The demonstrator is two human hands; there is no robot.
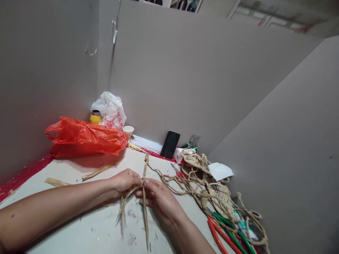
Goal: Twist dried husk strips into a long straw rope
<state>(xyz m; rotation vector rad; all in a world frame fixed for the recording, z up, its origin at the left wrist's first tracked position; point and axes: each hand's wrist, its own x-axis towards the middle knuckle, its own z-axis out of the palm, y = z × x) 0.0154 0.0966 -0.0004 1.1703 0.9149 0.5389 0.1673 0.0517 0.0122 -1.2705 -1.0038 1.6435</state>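
A thin braid [145, 166] of dry, tan plant fibre runs upward from between my two hands. My left hand [126, 184] pinches the braid's lower end from the left. From the right, my right hand [162, 200] pinches the same spot, fingertips almost touching those of the left. Loose flat strands [146, 220] hang down below the pinch, and other strands fan out under my left hand. Linked to the braid's top, a long finished cord [169, 178] trails right into a tangled heap of braided cord [219, 194].
An orange plastic bag [87, 139], a yellow jar [95, 117], a white bag [111, 109] and a paper cup [128, 131] stand at the back left. A phone [170, 144] leans on the grey partition [185, 70]. Red scissors [181, 175] and orange-handled pliers [218, 234] lie right.
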